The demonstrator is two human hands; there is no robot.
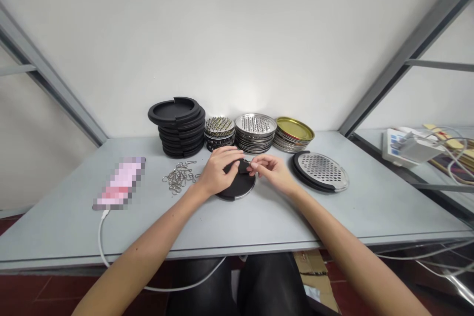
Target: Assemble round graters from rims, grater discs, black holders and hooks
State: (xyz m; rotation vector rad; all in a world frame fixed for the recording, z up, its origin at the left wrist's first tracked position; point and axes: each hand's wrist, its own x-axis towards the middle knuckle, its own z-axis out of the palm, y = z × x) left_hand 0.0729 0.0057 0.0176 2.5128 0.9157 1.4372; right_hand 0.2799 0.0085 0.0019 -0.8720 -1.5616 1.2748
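Observation:
A round black disc with a thin metal rim lies on the table in front of me. My left hand rests over its left and far part, fingers stretched out and thumb apart. At the disc's right far edge, my right hand pinches a small metal clip between thumb and fingertips. The clip's tip meets the black edge; whether it is hooked in, I cannot tell. Left of the disc is a loose pile of similar metal clips.
Along the wall stand stacked black holders, spiked grater discs, silver grater discs and gold-topped lids. A grater in a black holder lies right. A cabled phone lies left. Metal posts flank the table.

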